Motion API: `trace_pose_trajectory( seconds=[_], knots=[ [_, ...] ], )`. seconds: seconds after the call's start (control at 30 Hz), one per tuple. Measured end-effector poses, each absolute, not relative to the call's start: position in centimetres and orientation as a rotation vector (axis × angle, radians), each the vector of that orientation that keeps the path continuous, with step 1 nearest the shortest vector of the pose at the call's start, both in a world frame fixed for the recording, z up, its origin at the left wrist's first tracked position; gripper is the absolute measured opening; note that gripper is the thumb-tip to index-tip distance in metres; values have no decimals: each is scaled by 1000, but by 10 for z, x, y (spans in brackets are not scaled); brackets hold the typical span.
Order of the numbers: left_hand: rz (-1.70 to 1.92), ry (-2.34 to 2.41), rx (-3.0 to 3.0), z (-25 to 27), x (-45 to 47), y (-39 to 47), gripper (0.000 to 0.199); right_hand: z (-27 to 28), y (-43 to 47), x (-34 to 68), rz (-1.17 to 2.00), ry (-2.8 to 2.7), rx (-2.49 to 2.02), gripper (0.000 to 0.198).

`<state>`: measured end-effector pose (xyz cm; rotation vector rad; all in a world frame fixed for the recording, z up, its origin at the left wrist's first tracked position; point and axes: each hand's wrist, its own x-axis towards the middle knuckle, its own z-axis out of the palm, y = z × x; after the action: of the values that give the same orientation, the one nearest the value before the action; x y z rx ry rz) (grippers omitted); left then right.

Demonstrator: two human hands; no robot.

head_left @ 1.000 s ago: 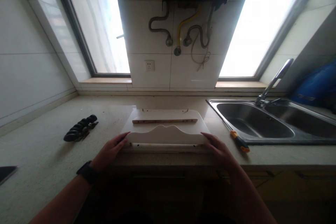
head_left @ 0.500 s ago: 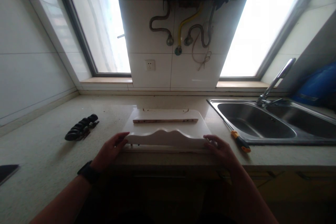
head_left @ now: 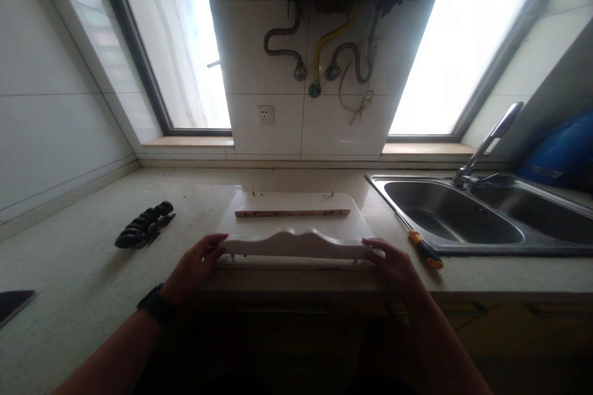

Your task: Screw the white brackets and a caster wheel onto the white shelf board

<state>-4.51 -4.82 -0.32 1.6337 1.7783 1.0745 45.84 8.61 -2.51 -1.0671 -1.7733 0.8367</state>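
A white board with a wavy top edge (head_left: 296,244) stands on edge near the front of the counter. My left hand (head_left: 204,254) grips its left end, thumb and fingers closed round it. On the right end my right hand (head_left: 388,259) holds it the same way. Behind and beneath lies a flat white panel (head_left: 356,219) with rounded corners. A narrow strip with a brown edge (head_left: 291,213) runs across this panel. Small bits of hardware (head_left: 331,194) show at the panel's far edge; their kind is unclear.
An orange-and-black handled tool (head_left: 425,249) lies against the double steel sink (head_left: 498,248), which has a tall faucet (head_left: 491,136). Black ringed objects (head_left: 143,223) lie on the left of the counter (head_left: 185,191). A dark flat item (head_left: 13,303) shows at the left edge.
My right hand and the right end of the wavy board have shifted very slightly to the right. Both hands keep their grip, and the rest looks the same.
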Motion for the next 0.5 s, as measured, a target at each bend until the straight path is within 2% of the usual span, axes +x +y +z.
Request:
trace_pose_trajectory(
  seconds=[0.5],
  knots=[
    [1128,1738,1593,-2,-46,-47,55,-21,86,450,740,-1689,-977,30]
  ],
)
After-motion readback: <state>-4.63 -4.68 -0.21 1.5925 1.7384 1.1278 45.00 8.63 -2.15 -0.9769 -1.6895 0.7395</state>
